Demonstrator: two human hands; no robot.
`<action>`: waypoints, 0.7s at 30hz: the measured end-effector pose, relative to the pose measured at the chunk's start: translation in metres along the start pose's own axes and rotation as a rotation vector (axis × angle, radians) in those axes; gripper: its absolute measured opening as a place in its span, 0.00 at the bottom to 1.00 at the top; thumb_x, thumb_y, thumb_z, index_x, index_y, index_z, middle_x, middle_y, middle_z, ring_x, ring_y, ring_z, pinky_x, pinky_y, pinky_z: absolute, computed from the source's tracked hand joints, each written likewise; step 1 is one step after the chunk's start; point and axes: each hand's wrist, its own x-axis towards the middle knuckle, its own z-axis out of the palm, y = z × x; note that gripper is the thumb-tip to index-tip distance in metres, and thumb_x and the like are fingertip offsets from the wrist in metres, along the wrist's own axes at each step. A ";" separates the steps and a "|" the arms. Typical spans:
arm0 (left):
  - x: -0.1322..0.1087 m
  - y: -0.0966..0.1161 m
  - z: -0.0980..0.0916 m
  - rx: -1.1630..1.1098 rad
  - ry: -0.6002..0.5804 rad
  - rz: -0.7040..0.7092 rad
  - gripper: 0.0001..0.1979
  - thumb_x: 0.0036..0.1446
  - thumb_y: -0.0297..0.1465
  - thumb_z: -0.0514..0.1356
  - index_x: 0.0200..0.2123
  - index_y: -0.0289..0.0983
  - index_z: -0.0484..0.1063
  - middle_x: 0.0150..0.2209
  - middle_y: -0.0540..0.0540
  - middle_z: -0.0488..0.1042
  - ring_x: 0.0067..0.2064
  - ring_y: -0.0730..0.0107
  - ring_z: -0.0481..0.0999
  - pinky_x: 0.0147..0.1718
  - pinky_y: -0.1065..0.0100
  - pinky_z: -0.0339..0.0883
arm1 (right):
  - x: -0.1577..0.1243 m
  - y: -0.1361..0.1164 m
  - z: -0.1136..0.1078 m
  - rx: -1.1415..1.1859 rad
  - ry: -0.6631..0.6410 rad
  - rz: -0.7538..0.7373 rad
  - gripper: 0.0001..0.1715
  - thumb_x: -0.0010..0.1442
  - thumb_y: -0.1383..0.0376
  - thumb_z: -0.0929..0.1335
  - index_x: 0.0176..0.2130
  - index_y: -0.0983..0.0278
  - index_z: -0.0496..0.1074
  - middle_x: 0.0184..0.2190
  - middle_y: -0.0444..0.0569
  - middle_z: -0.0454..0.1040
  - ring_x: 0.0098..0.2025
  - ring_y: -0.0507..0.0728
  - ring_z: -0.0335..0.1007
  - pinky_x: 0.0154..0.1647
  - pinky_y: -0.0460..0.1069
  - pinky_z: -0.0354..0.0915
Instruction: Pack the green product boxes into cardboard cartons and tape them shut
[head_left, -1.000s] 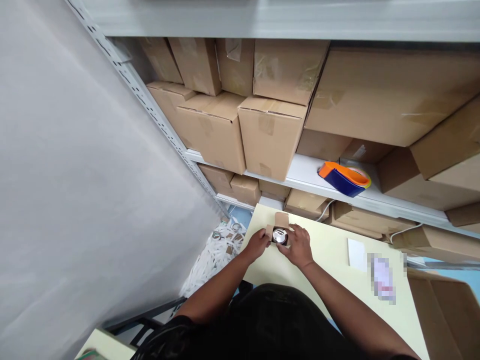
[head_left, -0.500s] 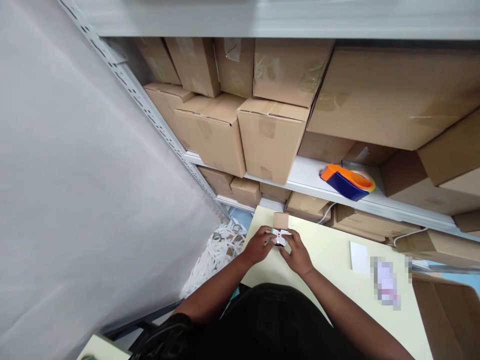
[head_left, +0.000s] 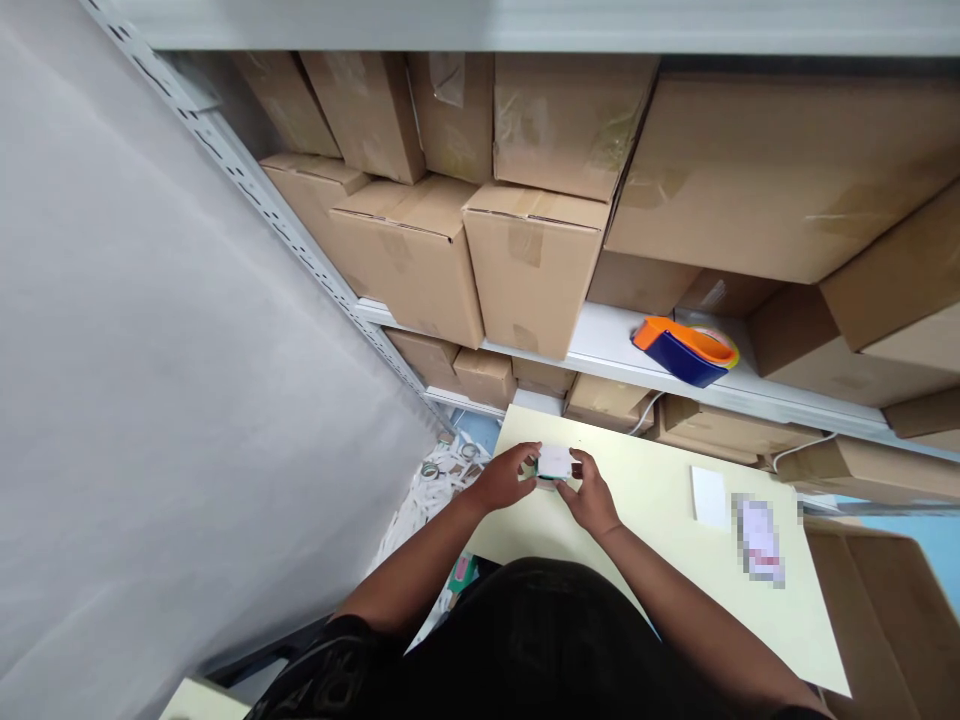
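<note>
A small white box point(head_left: 556, 462) with a green edge rests on the pale yellow table point(head_left: 675, 560) near its far left corner. My left hand point(head_left: 507, 476) grips the box's left side with curled fingers. My right hand point(head_left: 593, 492) grips its right side, thumb and fingers pinching the edge. Both hands meet around the box. What is inside the box is hidden.
A white card point(head_left: 708, 497) and a blurred packet point(head_left: 758, 540) lie on the table to the right. An orange and blue tape dispenser point(head_left: 684, 349) sits on the shelf point(head_left: 600, 345) among cardboard boxes point(head_left: 529, 265). White strips and tape rolls point(head_left: 431, 495) litter the floor at left.
The brown flap that stood up behind the round metal item is no longer seen; the box now shows a flat white top. Both hands stayed on it. The view shifted slightly.
</note>
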 end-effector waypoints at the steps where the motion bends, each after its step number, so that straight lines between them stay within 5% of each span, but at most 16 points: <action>1: -0.006 -0.002 0.003 0.008 0.006 0.023 0.25 0.54 0.29 0.67 0.56 0.41 0.72 0.63 0.42 0.72 0.51 0.62 0.79 0.46 0.64 0.76 | -0.001 0.001 0.001 0.001 0.001 0.011 0.35 0.62 0.57 0.70 0.64 0.57 0.58 0.58 0.56 0.71 0.47 0.62 0.78 0.48 0.61 0.77; 8: -0.009 -0.007 0.018 0.145 0.122 0.083 0.15 0.61 0.30 0.64 0.52 0.42 0.77 0.63 0.44 0.72 0.60 0.60 0.76 0.59 0.58 0.73 | -0.004 0.009 -0.001 -0.018 -0.014 -0.155 0.27 0.65 0.56 0.70 0.61 0.57 0.67 0.64 0.58 0.66 0.61 0.64 0.70 0.59 0.62 0.74; 21: -0.023 -0.009 0.028 0.176 0.057 0.075 0.18 0.64 0.30 0.60 0.56 0.40 0.75 0.70 0.40 0.63 0.66 0.52 0.70 0.66 0.50 0.65 | -0.007 -0.001 -0.002 -0.247 -0.046 -0.183 0.22 0.69 0.56 0.65 0.59 0.59 0.74 0.68 0.58 0.65 0.62 0.69 0.71 0.62 0.66 0.70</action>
